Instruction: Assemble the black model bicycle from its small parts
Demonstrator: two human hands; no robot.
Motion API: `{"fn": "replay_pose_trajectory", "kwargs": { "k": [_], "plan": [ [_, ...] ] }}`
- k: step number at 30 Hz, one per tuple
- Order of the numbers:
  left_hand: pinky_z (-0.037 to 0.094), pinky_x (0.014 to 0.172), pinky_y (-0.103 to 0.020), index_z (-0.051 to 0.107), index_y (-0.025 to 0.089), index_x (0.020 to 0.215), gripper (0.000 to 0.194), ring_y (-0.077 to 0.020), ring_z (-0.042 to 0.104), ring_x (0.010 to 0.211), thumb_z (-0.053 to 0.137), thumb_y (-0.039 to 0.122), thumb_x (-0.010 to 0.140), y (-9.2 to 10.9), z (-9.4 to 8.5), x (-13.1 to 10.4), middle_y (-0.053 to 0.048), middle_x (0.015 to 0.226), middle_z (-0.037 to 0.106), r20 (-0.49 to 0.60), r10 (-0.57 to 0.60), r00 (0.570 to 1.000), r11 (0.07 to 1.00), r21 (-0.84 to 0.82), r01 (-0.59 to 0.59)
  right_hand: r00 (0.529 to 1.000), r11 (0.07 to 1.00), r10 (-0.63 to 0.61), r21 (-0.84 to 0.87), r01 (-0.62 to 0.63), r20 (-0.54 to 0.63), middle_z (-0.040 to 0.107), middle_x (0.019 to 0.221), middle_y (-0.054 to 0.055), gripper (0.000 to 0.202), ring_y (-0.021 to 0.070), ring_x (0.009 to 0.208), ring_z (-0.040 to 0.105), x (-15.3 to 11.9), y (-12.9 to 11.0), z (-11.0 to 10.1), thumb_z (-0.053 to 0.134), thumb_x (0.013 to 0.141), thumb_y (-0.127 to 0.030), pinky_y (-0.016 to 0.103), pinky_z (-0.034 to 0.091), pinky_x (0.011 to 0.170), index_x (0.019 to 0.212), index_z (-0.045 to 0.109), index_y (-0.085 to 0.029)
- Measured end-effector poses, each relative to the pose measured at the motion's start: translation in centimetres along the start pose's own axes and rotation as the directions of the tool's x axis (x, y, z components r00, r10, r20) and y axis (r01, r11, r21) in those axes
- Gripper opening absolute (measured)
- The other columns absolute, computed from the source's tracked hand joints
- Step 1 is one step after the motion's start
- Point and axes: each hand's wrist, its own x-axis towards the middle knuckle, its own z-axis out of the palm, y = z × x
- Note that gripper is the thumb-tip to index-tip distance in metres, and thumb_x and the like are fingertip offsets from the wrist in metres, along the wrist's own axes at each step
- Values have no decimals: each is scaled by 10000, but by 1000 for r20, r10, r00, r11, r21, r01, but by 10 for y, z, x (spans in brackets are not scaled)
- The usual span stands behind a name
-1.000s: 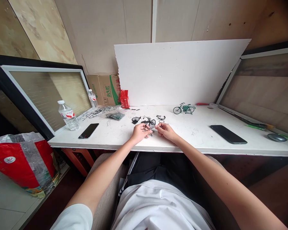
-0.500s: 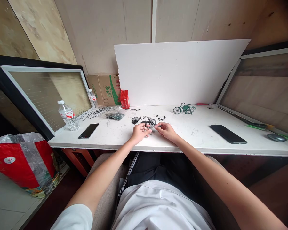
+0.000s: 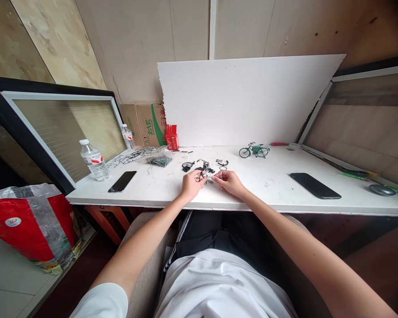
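Observation:
My left hand (image 3: 191, 183) pinches a thin black model bicycle frame (image 3: 201, 174) over the front part of the table. Opposite it, my right hand (image 3: 231, 183) has thumb and forefinger closed on the edge of a small spoked wheel (image 3: 210, 180), which lies tilted between the two hands. Whether wheel and frame touch I cannot tell. Just behind my fingers are small black parts (image 3: 206, 165). Another black wheel (image 3: 187, 164) rests to their left, and curved black pieces (image 3: 223, 164) lie to the right.
A finished green model bicycle (image 3: 254, 150) stands at the back right. Phones lie on both sides, a left phone (image 3: 122, 181) and a right phone (image 3: 315, 185). Further left are a water bottle (image 3: 95, 160), a bag of parts (image 3: 159, 160) and a red box (image 3: 172, 137).
The wheel has tipped from nearly upright to a flatter tilt and come down between my hands. My right hand has shifted slightly left; my left hand stays almost in place.

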Motion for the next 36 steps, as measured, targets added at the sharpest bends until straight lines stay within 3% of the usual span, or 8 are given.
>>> {"fn": "replay_pose_trajectory", "kwargs": {
  "k": [5,15,36],
  "plan": [
    [558,555,-224,734,183,1034,221,-134,685,583,795,244,830,2,-2,-4,-36,799,748,3,70,998,992,102,-70,1000,1000,-9,-26,10,9,623,611,3,500,160,511,562,-1,-1,0,701,861,-705,308,429,536,883,692,-205],
    [568,574,-241,744,197,1072,239,-146,688,608,782,238,839,1,-1,-4,-33,802,737,0,58,998,993,102,-58,1000,1000,-28,7,28,0,749,866,88,518,171,586,582,0,-3,0,747,808,-712,320,495,530,935,747,-209],
    [517,611,-257,758,248,1082,222,-161,660,602,762,234,861,3,-3,-6,-24,798,740,1,100,995,977,189,-98,999,999,-48,-4,48,-12,760,837,70,455,161,560,584,1,6,-1,776,812,-661,313,463,526,935,792,-223]
  ]
}}
